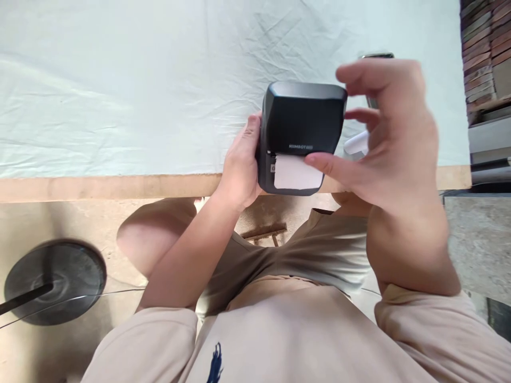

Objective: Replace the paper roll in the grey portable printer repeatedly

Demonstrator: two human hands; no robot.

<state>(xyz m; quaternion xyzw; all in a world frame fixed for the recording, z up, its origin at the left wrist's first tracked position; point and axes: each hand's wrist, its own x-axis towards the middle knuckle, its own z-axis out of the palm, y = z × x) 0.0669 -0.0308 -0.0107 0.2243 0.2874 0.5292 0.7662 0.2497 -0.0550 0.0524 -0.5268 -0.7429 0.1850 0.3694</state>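
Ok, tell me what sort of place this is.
Possibly a simple workshop or outbuilding, judging by the cloth-covered table, the rough, concrete-looking floor and the stacked, brick-like pieces at right.

So the label printer (305,125) is pretty much mid-frame, over the near edge of the worktop (112,188), with the label (295,174) in its lower part. Left hand (241,165) is against its left side; right hand (399,127) is on the right, thumb over the label. Partly behind that hand there's a small roll (356,144) and, further up, a flat object (378,55), both on the cloth (120,96). Round stand base (75,282) is on the floor (24,223), lower left.
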